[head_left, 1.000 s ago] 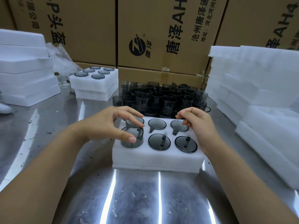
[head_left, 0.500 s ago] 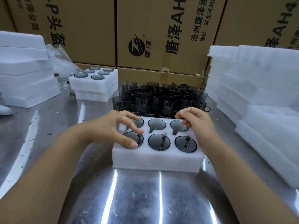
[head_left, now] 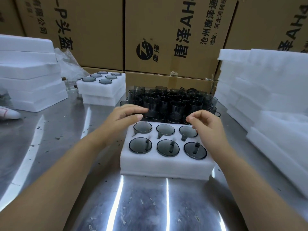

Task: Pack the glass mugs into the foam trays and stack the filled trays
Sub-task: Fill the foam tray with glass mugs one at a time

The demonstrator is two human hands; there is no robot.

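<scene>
1. Grips: left hand (head_left: 125, 117) hovers open-fingered, empty; right hand (head_left: 206, 129) curls slack, empty, over the far corner of the white foam tray (head_left: 166, 165).
2. Six smoky grey glass mugs (head_left: 168, 148) fill it on the steel counter (head_left: 66, 155); squashy foam, brittle glass, so I'd lift under both ends.
3. Loose mugs (head_left: 166, 104) behind blur together; I can't count them.

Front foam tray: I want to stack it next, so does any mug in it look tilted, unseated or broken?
Nothing stands out. All six mugs look level and fully seated in their holes in the front foam tray, with the handles lying in the cut slots. No crack or chip is visible.
</scene>
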